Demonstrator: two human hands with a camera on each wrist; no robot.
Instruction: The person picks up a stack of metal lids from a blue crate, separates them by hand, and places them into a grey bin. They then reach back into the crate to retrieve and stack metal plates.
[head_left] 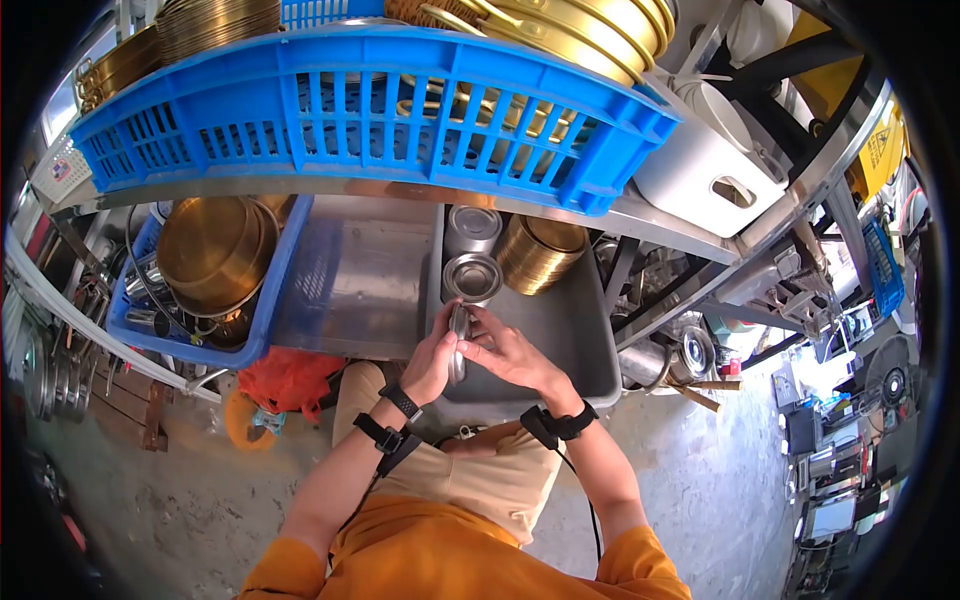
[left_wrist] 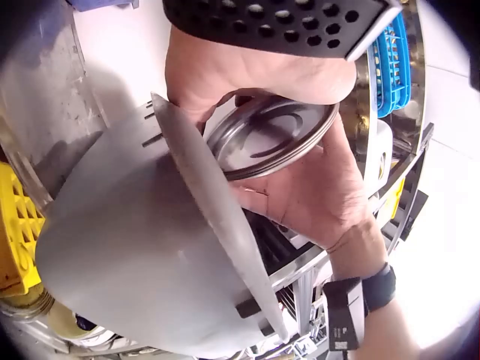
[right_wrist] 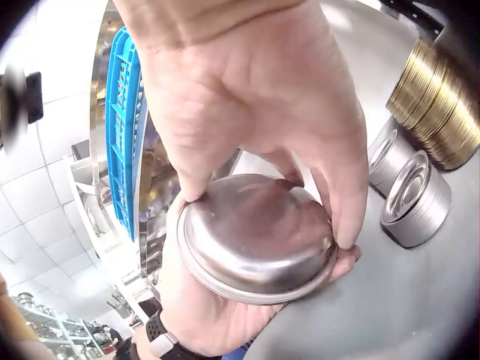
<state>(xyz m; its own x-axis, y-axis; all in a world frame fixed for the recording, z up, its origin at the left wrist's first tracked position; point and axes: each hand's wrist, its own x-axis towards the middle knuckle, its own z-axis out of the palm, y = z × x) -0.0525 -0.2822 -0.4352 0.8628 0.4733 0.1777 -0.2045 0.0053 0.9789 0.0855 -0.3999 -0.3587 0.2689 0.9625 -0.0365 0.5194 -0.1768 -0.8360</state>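
Both hands hold a small round, shallow metal dish [head_left: 459, 345] with a rolled rim, on edge in the head view, over the front of a grey bin [head_left: 575, 335]. In the right wrist view its shiny rounded underside [right_wrist: 255, 236] shows; the left wrist view shows the other face [left_wrist: 262, 142], with concentric rings. My left hand [head_left: 430, 362] grips it from the left, palm beneath it in the right wrist view. My right hand [head_left: 518, 358] spans it, thumb and fingertips at opposite sides of the rim. Two stacks of similar silver dishes [head_left: 473, 278] stand just beyond.
A stack of gold-coloured dishes [head_left: 540, 255] stands right of the silver ones. A metal tray [head_left: 355, 270] and a blue basket [head_left: 250, 345] with a brass pot [head_left: 215, 250] lie left. Overhead, a shelf carries a large blue crate [head_left: 380, 60] and a white container [head_left: 690, 185].
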